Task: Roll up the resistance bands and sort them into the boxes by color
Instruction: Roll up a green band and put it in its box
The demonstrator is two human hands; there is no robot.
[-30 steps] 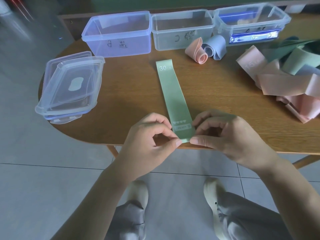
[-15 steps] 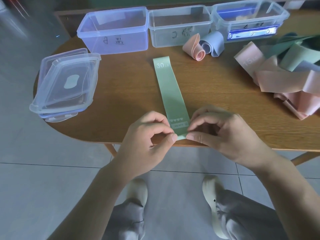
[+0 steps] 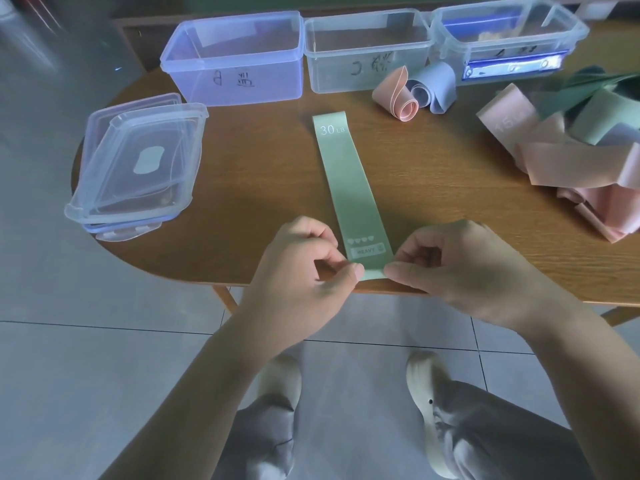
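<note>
Flat on the wooden surface (image 3: 263, 161), a pale green band (image 3: 348, 188), long axis running away from the body, far end printed "30 LB", near end printed "HEAVY" and lying right at the surface's near edge. Both near corners pinched: left hand (image 3: 304, 271) with thumb and forefinger clamped on the left corner, right hand (image 3: 460, 268) likewise on the right corner, the near end lifted slightly and beginning to fold over. No tight coil formed yet, by the look of it.

Thin, soft, rubbery, very light; no stiffness to speak of, so likely to flop and to spring open once released. Probably a bit tacky against the wood, which helps the roll bite but may drag the far end askew. Best taken at the two near corners, as now, then rolled forward with fingertips spread across the full width to keep the edges square. Uneven pressure likely to cone the roll to one side. Firm hold needed on the finished coil during the carry.

Beyond the band, a loosely rolled pink band (image 3: 398, 95) and a rolled blue band (image 3: 434, 86), touching each other, sitting on the surface in front of the boxes, both partly uncoiling. At the back, three open clear boxes in a row: left box (image 3: 235, 81), middle box (image 3: 367, 72), right box (image 3: 505, 46). Markings too unclear to read for colour. Stacked lids (image 3: 138, 164) at left. Heap of loose bands (image 3: 571, 147), pink and green, at right, not yet rolled.
</note>
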